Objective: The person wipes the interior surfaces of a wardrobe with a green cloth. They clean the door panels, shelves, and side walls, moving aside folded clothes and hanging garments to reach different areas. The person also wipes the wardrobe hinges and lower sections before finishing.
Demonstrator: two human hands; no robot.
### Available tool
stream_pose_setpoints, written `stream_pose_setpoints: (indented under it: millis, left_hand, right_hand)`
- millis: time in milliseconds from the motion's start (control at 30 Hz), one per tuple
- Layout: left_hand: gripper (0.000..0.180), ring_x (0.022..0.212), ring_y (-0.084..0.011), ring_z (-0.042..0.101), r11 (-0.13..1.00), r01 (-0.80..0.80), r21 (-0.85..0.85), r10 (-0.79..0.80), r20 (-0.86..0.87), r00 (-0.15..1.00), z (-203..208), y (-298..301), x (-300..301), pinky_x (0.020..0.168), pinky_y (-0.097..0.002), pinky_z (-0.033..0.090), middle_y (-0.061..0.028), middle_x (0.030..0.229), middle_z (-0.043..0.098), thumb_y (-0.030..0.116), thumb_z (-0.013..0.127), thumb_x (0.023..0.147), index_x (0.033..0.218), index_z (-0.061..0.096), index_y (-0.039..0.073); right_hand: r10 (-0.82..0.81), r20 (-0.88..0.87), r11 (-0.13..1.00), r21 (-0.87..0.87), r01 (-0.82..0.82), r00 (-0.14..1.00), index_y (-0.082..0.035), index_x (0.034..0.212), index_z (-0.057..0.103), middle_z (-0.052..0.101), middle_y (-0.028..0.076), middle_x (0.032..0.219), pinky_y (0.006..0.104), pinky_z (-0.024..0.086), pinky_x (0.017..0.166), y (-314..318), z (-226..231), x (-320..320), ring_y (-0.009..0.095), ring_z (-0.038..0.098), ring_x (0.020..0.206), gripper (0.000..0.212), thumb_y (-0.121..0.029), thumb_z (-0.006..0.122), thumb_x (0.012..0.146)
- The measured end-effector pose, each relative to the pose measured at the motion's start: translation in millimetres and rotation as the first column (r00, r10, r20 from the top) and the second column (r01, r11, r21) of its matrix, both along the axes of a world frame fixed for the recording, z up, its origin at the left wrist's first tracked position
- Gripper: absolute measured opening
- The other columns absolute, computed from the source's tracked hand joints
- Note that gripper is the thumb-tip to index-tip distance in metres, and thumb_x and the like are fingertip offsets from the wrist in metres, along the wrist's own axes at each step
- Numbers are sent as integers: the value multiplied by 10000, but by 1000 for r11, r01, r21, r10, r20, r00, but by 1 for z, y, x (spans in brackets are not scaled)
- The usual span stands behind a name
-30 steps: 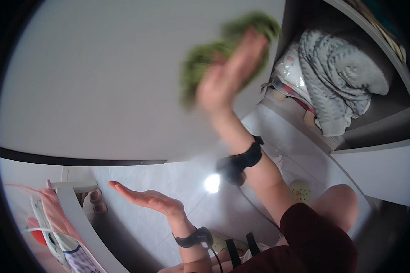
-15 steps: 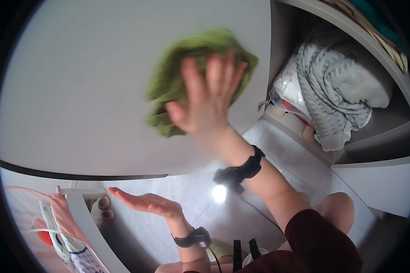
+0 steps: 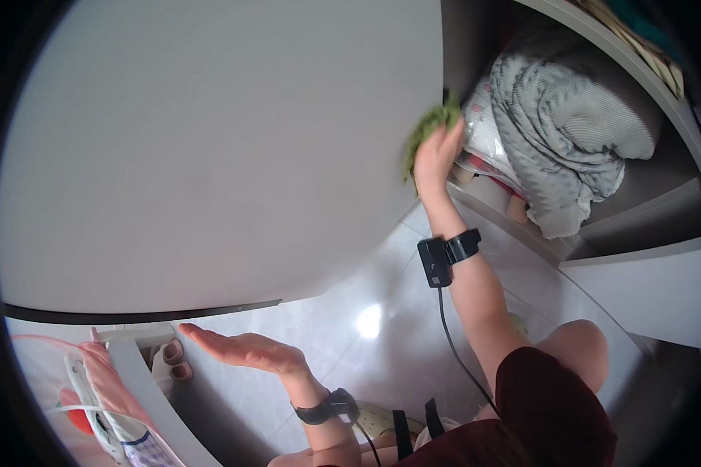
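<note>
At panel [image 3: 226, 156] edge, right hand [image 3: 437, 161], cloth [image 3: 420, 140] (green)

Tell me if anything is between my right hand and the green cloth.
Nothing visible: your right hand is against the green cloth, by the right edge of the pale panel.

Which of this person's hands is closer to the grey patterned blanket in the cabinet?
Right. The right hand is left of the blanket, with a green cloth at the pale panel; the left hand, open, is farther left and lower in the picture.
</note>
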State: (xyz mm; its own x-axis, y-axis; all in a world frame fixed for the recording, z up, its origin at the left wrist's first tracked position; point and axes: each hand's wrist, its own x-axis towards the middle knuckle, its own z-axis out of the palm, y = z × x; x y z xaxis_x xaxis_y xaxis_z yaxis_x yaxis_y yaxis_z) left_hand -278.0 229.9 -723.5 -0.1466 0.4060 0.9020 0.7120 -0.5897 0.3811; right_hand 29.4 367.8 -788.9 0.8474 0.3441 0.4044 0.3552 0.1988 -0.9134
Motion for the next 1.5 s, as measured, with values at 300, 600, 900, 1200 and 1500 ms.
stream_pose_setpoints:
  millis: [300, 600, 900, 1200, 1500]
  left_hand:
    - [790, 1510, -307, 120, 990, 136, -25, -135, 34, 990, -1, 0, 37, 1229, -462, 82, -158, 1631, 128, 594, 324, 1000, 1539, 197, 30]
    - [799, 1501, -304, 168, 976, 212, -38, -210, 47, 977, -31, 8, 78, 1236, -459, 95, -149, 1612, 212, 610, 353, 989, 1528, 240, 32]
    - [761, 1502, -330, 153, 937, 302, -176, -302, 28, 953, -70, 14, 119, 1228, -486, 98, -163, 1615, 193, 591, 312, 1002, 1528, 240, 46]
    - [779, 1498, -331, 171, 913, 348, -212, -348, 36, 937, -68, 11, 135, 1227, -483, 112, -168, 1612, 198, 610, 309, 997, 1526, 238, 43]
    - [784, 1495, -335, 181, 862, 470, -192, -455, 121, 882, -54, 0, 152, 1225, -485, 118, -179, 1606, 211, 608, 320, 997, 1521, 245, 31]
  right_hand:
    - [-139, 473, 959, 282, 0, 870, 19, 1394, 385, 424, 264, 1401, 525, 319, 1047, 9, 87, -3, 430, 442, 1245, 546, -51, 533, 873]
    - [109, 589, 850, -473, 232, 801, -89, 1266, 591, 524, 144, 1322, 504, 349, 1044, -132, -129, 69, 356, 476, 1237, 501, -23, 582, 770]
    - [386, 619, 662, -702, 262, 684, -101, 1289, 595, 574, 140, 1254, 503, 308, 1113, -94, -181, 82, 323, 471, 1261, 472, -149, 606, 820]
    - [507, 630, 659, -723, 207, 588, -129, 1314, 582, 579, 111, 1226, 481, 281, 1134, -68, -177, 72, 299, 496, 1227, 468, -127, 548, 847]
    - [476, 475, 464, -850, 247, 740, -127, 1316, 554, 436, 98, 1481, 490, 290, 1153, -229, -175, 99, 281, 381, 1392, 527, -73, 626, 797]
